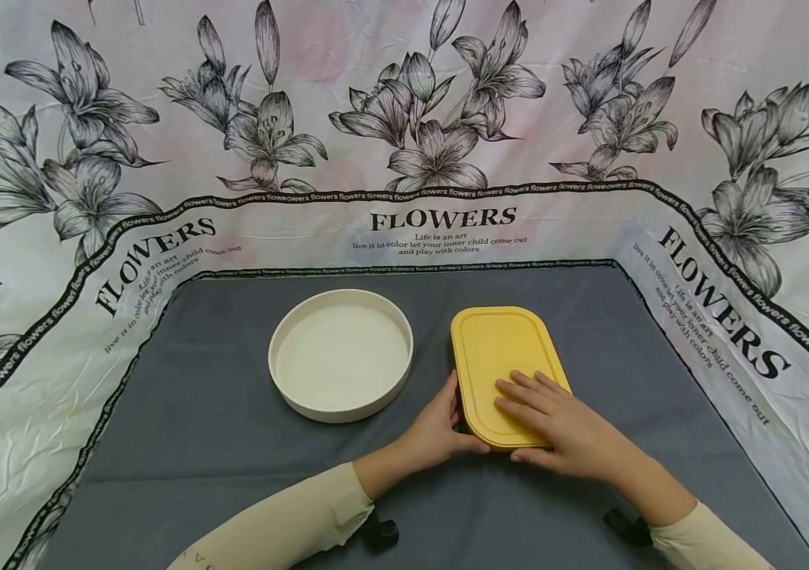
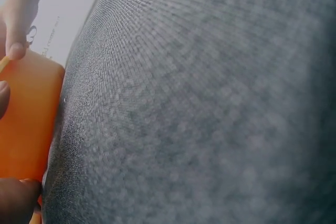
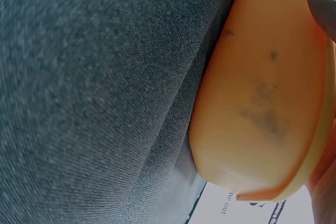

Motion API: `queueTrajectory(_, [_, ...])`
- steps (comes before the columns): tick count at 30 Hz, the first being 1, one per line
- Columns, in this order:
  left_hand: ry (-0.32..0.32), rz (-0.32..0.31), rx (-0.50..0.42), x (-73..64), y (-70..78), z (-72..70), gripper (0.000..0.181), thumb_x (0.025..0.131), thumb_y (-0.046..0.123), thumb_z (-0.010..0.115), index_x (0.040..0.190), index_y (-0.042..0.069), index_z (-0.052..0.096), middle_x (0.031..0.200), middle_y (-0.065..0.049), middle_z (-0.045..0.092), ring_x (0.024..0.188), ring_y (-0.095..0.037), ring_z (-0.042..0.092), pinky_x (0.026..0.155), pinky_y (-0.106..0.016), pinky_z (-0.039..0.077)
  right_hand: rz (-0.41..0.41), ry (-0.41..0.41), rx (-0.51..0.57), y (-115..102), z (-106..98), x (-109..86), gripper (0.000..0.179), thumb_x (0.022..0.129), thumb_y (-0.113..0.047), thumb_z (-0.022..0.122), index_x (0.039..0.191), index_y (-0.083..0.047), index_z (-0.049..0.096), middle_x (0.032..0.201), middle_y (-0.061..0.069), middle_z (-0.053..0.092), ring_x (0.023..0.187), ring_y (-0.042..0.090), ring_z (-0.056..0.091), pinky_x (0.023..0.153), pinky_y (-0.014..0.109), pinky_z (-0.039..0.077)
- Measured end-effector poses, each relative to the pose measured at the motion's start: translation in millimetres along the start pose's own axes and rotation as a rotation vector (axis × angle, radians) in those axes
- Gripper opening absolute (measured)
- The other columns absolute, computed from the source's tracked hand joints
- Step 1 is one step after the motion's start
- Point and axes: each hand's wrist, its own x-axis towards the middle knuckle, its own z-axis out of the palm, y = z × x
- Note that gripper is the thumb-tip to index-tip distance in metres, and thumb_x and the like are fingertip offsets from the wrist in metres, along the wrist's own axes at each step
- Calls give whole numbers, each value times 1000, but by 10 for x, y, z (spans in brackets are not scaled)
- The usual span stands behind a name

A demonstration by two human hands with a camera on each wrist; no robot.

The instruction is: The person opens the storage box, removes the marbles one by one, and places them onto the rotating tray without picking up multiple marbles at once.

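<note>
A yellow lidded food container [image 1: 507, 348] stands on the grey cloth, right of centre, its lid on. My left hand [image 1: 434, 431] grips its near left corner, fingers along the left side and thumb at the front edge. Across the lid lies my right hand [image 1: 564, 427], fingers stretched out flat and thumb at the front rim. The right wrist view shows the container's orange-looking wall [image 3: 257, 87] with faint dark specks. To the left is a round cream dish [image 1: 340, 356] with a low rim, which neither hand touches.
Grey cloth [image 1: 219, 435] covers the work surface. A white border printed with flowers and lettering [image 1: 443, 226] runs along the back and both sides. Black wrist camera parts [image 1: 381, 536] show beneath the left sleeve, and another dark piece [image 1: 627, 526] by the right wrist.
</note>
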Motion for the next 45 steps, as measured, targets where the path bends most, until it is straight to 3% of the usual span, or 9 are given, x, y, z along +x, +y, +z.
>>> queueTrajectory(7, [-1, 12, -35, 13, 5, 9, 125, 77, -5, 88, 166, 16, 2, 171, -3, 18, 153, -16, 30, 121, -32, 37, -56, 76, -19, -11, -7, 9, 67, 90, -49, 76, 143, -11, 62, 154, 12, 51, 142, 40, 47, 130, 38, 22])
queueTrajectory(18, [-17, 31, -30, 15, 10, 4, 123, 77, -4, 88, 166, 14, 4, 170, -3, 20, 152, -15, 31, 119, -29, 40, -61, 64, -46, -60, -64, 21, 62, 88, -47, 79, 138, -13, 67, 151, 9, 56, 137, 39, 53, 130, 24, 16])
queueTrajectory(28, [-11, 39, -35, 21, 1, -7, 122, 78, -3, 87, 166, 17, 7, 170, -1, 20, 153, -13, 26, 122, -32, 36, -83, 104, -55, -89, -145, 46, 53, 93, -44, 74, 136, -12, 69, 147, 8, 60, 133, 36, 57, 128, 23, 21])
queueTrajectory(32, [-8, 25, -42, 20, -1, -7, 121, 77, -4, 88, 166, 19, 9, 169, 0, 23, 152, -11, 29, 123, -34, 35, -119, 137, -86, -119, -216, 75, 48, 101, -45, 64, 134, -11, 70, 142, 8, 64, 129, 34, 62, 120, 32, 42])
queueTrajectory(36, [-4, 20, -39, 23, -8, -10, 119, 77, -3, 88, 165, 21, 12, 168, 0, 27, 151, -13, 32, 122, -35, 37, -183, 214, -125, -154, -298, 119, 44, 109, -41, 50, 130, -9, 72, 135, 10, 68, 121, 33, 67, 96, 47, 60])
queueTrajectory(41, [0, 7, -40, 18, -7, -6, 117, 76, -3, 89, 165, 21, 16, 166, 0, 31, 151, -13, 34, 122, -35, 37, -218, 292, -178, -195, -420, 165, 44, 112, -34, 41, 126, -5, 72, 129, 12, 71, 113, 30, 72, 87, 47, 63])
queueTrajectory(45, [1, 8, -45, 12, 1, -1, 118, 76, -4, 88, 165, 20, 15, 167, 0, 29, 151, -13, 32, 122, -34, 36, -189, 288, -203, -202, -504, 178, 46, 113, -33, 39, 126, -1, 68, 128, 13, 71, 112, 28, 72, 87, 46, 63])
